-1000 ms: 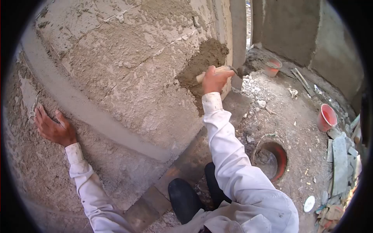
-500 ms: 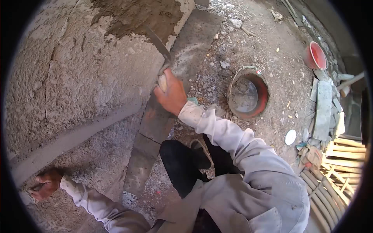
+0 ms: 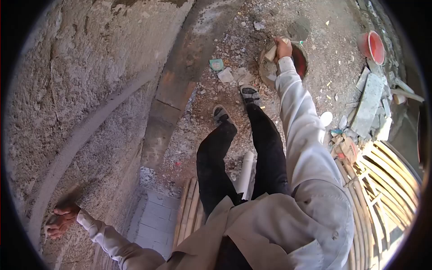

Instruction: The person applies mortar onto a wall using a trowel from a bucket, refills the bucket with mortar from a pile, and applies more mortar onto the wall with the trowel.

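My right hand (image 3: 282, 48) is closed around the pale handle of a trowel (image 3: 271, 53), over the mortar bucket (image 3: 302, 63). The trowel's blade is hard to make out. Grey mortar shows inside the bucket, whose inner wall is reddish. At the lower left, my left hand (image 3: 63, 220) lies against the rough wall (image 3: 103, 58) with its fingers curled. What those fingers hold, if anything, is hidden. A smooth grey band (image 3: 85, 135) runs along the wall and passes close to this hand. Darker, wet-looking mortar (image 3: 130, 2) covers the wall at the top edge.
Flat boards (image 3: 184, 67) lie along the wall's foot. A red bucket (image 3: 371, 47) stands at the upper right near stacked slabs (image 3: 368, 105). Bamboo poles (image 3: 382, 180) lie at the lower right. Rubble and a white disc (image 3: 326, 119) are on the ground.
My right hand has moved with the trowel from the wall's edge to the bucket. The view has shifted, showing more of my legs. My left hand stays by the wall.
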{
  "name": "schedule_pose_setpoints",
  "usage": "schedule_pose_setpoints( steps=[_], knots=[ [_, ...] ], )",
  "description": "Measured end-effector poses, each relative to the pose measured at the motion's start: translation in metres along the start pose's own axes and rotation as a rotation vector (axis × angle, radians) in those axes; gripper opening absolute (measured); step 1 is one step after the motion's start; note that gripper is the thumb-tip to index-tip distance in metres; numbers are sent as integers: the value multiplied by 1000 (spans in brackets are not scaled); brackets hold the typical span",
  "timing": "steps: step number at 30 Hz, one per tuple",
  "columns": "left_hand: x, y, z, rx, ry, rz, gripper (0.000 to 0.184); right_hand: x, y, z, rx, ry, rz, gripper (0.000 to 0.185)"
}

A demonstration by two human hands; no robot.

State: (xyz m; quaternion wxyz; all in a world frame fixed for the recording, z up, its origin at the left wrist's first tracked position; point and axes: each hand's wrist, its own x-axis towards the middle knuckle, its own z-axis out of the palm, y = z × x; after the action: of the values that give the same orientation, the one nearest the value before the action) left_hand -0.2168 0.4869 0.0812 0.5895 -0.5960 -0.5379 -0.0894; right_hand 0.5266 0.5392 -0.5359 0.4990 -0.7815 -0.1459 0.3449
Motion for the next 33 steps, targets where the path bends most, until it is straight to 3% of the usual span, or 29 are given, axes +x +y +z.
schedule_pose_setpoints(
  steps=[4,8,13,19,20,23,24,25,26,28,31,33],
  knots=[
    [-2,3,5,-22,28,-18,72,-94,-58,-42,220,140,73,22],
    [-4,-4,2,32,-23,-69,73,-167,-25,-94,462,191,470,17],
    [-11,-20,1,-24,-95,-86,75,-228,-33,-146,554,303,478,19],
    [-12,-15,-6,-160,-133,-117,82,-299,-38,-141,244,335,428,12],
    [-10,-15,-8,-228,-144,-103,81,-299,-17,-136,142,404,413,20],
    [-14,-18,-1,-226,-111,-72,81,-276,79,-133,-142,194,264,21],
    [-13,-17,-2,-215,-116,-64,84,-299,60,-114,192,31,518,29],
    [-15,-20,0,-208,-120,-59,85,-289,127,-107,-343,-145,191,37],
    [-17,-24,3,-207,-132,-45,86,-308,156,-90,-302,-299,308,43],
    [-16,-24,1,-195,-153,-20,90,-391,12,-48,-354,-556,376,41],
    [-17,-21,5,-198,-70,-11,88,-436,13,-62,-716,-464,-24,39],
    [-20,-26,9,-174,-70,27,90,-475,36,-127,-562,-323,85,40]
  ],
)
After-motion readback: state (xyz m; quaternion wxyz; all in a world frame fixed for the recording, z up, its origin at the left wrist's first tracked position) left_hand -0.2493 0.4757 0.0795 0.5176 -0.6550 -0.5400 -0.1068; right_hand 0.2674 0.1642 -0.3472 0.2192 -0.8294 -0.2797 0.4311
